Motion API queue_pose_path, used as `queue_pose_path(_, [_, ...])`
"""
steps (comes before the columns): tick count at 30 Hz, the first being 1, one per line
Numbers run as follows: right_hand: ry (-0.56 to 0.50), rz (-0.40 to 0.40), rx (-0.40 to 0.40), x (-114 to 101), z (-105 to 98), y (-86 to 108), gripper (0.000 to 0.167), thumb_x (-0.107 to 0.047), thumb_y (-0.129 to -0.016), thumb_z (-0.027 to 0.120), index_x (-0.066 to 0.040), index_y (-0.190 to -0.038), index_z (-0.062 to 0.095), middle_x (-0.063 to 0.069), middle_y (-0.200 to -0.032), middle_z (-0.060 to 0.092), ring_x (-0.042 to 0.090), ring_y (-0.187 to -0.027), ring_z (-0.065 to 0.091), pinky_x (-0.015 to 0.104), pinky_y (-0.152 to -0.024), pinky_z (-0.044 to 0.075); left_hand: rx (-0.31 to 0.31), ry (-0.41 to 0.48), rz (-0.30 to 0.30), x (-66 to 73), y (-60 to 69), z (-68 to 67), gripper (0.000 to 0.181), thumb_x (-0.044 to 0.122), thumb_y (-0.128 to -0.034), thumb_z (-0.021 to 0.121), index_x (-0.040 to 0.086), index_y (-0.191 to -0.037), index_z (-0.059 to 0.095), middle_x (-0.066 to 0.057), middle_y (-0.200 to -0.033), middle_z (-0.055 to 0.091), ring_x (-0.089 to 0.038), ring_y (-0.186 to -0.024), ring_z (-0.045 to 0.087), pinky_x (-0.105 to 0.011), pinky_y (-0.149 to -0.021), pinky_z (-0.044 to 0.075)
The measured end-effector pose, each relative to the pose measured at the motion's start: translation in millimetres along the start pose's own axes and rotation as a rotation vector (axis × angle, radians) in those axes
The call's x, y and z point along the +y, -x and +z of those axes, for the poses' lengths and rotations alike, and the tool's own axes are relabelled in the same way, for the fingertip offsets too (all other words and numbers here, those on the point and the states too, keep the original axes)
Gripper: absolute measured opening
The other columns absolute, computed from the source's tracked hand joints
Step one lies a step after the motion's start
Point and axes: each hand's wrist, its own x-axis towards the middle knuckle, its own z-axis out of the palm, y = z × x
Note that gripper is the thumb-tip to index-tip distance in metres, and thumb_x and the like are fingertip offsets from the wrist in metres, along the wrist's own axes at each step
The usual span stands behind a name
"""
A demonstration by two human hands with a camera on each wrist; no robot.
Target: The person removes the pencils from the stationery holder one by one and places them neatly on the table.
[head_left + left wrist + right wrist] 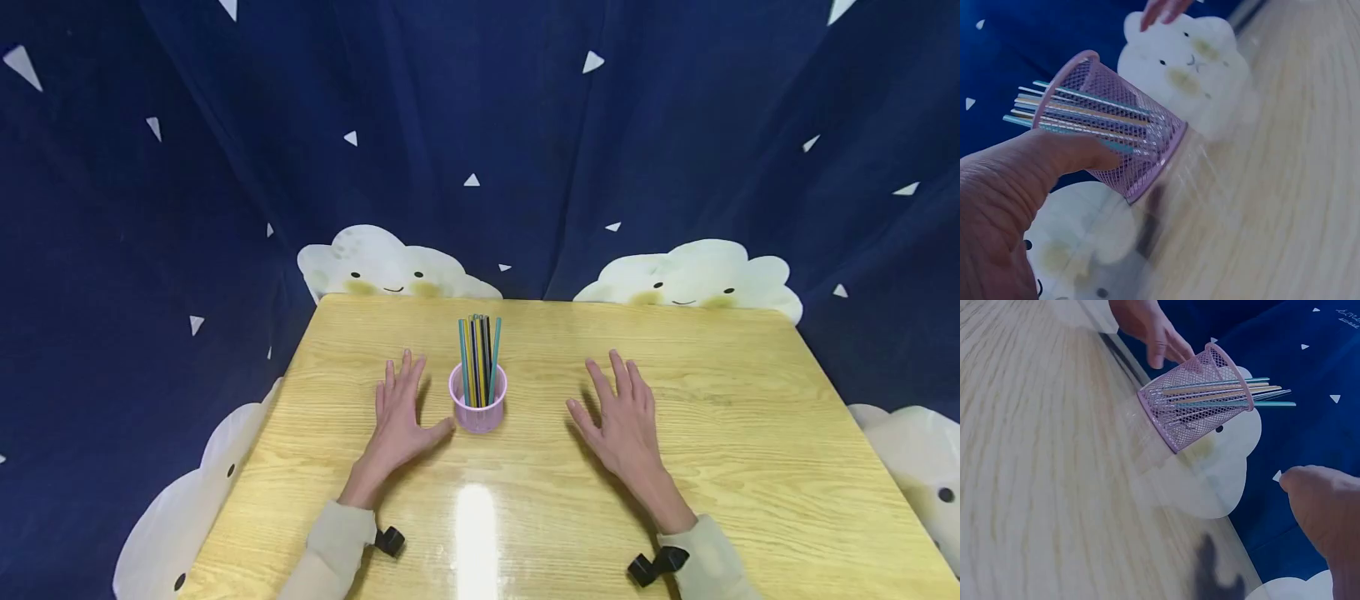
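Note:
A pink mesh pen cup (480, 419) stands upright on the wooden table, holding several thin sticks (480, 358) in teal, yellow and black that look like straws or pencils. Left of it is my left hand (401, 425), fingers spread and thumb reaching toward the cup's side; whether the thumb touches it I cannot tell. In the left wrist view the thumb (1079, 153) overlaps the mesh cup (1141, 112). My right hand (622, 421) hovers over the table to the right, apart from the cup, its fingers spread and holding nothing.
The light wooden tabletop (750, 433) extends on both sides of the hands. A dark blue curtain (480, 100) with white triangles and smiling clouds hangs behind and beside the table. A bright light reflection lies on the wood in front.

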Motion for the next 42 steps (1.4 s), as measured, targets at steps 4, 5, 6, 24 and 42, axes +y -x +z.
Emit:
queue_pose_path(4, [-0.089,-0.066,0.042,-2,1,-5.3,0.066,-0.042,-0.1,0.066,-0.014,-0.156,0.045,0.019,-0.166,0.031,0.048,-0.147,0.029,0.071,-0.113,0.027,-0.058,0.177,0.058,3.9,-6.2,6.4,0.139,0.044,-0.0666,0.097,0.022,-0.169,0.006,-0.004,-0.177,-0.005,-0.039,-0.16,-0.011,-0.07,-0.125,-0.002])
queue_pose_path(5, [-0.104,-0.083,0.048,-3,1,-6.8,0.065,-0.039,-0.1,0.066,-0.014,-0.156,0.046,0.019,-0.165,0.034,0.047,-0.145,0.032,0.07,-0.111,0.029,-0.068,0.231,0.066,5.1,-7.8,8.8,0.14,0.042,-0.0652,0.099,0.021,-0.169,0.007,-0.005,-0.177,-0.002,-0.039,-0.16,-0.009,-0.071,-0.124,-0.001])
queue_pose_path(6, [-0.119,-0.099,0.054,-4,1,-8.4,0.063,-0.037,-0.1,0.067,-0.013,-0.155,0.047,0.019,-0.163,0.037,0.047,-0.143,0.035,0.07,-0.109,0.031,-0.08,0.286,0.07,6.3,-9.4,11.7,0.141,0.039,-0.0644,0.1,0.021,-0.169,0.007,-0.005,-0.177,0.0,-0.039,-0.16,-0.007,-0.071,-0.124,0.001])
queue_pose_path(24, [-0.621,-0.205,-0.196,-21,1,-43.5,0.047,-0.019,-0.106,0.062,-0.017,-0.153,0.055,0.009,-0.163,0.045,0.014,-0.109,0.063,0.032,-0.077,0.056,-0.187,0.799,0.142,20.5,-44.1,36.5,0.091,0.009,-0.071,0.096,0.015,-0.151,0.053,-0.007,-0.137,0.066,-0.027,-0.126,0.061,-0.044,-0.112,0.048])
queue_pose_path(42, [-0.765,-0.212,-0.302,-41,4,-79.5,0.044,-0.019,-0.109,0.055,-0.018,-0.153,0.055,-0.003,-0.158,0.051,0.021,-0.134,0.054,0.03,-0.089,0.052,-0.186,0.841,0.153,17.3,-48.7,24.9,0.086,-0.002,-0.0634,0.096,0.003,-0.142,0.06,-0.014,-0.131,0.07,-0.031,-0.115,0.066,-0.035,-0.102,0.055])
